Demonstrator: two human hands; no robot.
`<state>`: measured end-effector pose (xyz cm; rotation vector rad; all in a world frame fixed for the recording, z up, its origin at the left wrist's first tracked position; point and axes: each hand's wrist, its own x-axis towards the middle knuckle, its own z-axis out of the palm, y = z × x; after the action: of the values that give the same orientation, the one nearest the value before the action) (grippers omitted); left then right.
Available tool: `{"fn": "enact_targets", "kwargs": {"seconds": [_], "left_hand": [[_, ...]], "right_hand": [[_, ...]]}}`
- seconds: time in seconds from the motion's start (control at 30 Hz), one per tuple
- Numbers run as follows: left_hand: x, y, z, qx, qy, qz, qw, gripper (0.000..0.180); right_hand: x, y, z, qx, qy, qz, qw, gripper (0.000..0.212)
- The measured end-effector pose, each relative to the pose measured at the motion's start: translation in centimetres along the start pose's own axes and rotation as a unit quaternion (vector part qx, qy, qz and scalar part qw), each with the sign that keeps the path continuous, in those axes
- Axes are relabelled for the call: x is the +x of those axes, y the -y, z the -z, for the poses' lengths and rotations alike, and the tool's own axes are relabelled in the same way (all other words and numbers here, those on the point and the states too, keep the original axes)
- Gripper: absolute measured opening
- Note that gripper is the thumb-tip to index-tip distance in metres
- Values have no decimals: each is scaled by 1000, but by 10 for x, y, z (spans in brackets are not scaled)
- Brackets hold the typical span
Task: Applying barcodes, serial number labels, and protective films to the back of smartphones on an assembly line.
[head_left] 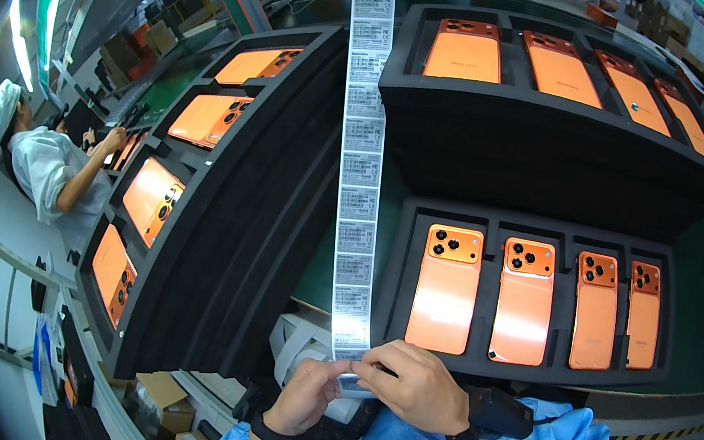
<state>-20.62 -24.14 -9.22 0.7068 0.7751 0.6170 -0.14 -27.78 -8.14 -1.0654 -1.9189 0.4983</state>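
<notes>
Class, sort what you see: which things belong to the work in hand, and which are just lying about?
Seemingly part of the work:
label strip, held by the left hand and right hand
orange smartphones
black foam trays holding them

Apparently just lying about:
cardboard boxes, lower left
brown carton, upper-left background

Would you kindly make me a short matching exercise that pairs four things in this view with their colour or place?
Column one
1. Label strip
2. Phones
3. Trays
4. Right hand

Column two
A. Black, with cut-outs
B. At the lower end of a long printed band
C. Orange, with camera lenses showing
D. Pale, running up to the picture's top edge

Right pairs: 1-D, 2-C, 3-A, 4-B
</notes>
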Motion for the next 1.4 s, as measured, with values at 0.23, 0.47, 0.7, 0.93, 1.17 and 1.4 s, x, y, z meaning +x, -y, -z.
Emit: {"fn": "enact_targets", "kwargs": {"seconds": [0.23, 0.47, 0.7, 0.93, 1.17, 1.4], "left_hand": [[7, -1, -28, 18, -120, -9, 993, 25], [13, -12, -34, 33, -114, -20, 993, 27], [26, -26, 12, 277, -135, -72, 949, 30], [24, -29, -25, 168, -113, -34, 979, 32], [12, -30, -25, 232, -87, -23, 969, 31], [14, -30, -28, 267, -90, -42, 959, 31]], "right_hand": [[2, -1, -1, -111, -56, 100, 987, 23], [-1, 3, 4, -163, -104, 148, 970, 22], [8, -4, 71, 31, -145, -39, 988, 12], [5, -4, 30, -94, -22, 7, 995, 22], [11, -6, 3, -133, -69, 31, 988, 17], [3, -2, 7, -179, -78, 91, 977, 13]]}}
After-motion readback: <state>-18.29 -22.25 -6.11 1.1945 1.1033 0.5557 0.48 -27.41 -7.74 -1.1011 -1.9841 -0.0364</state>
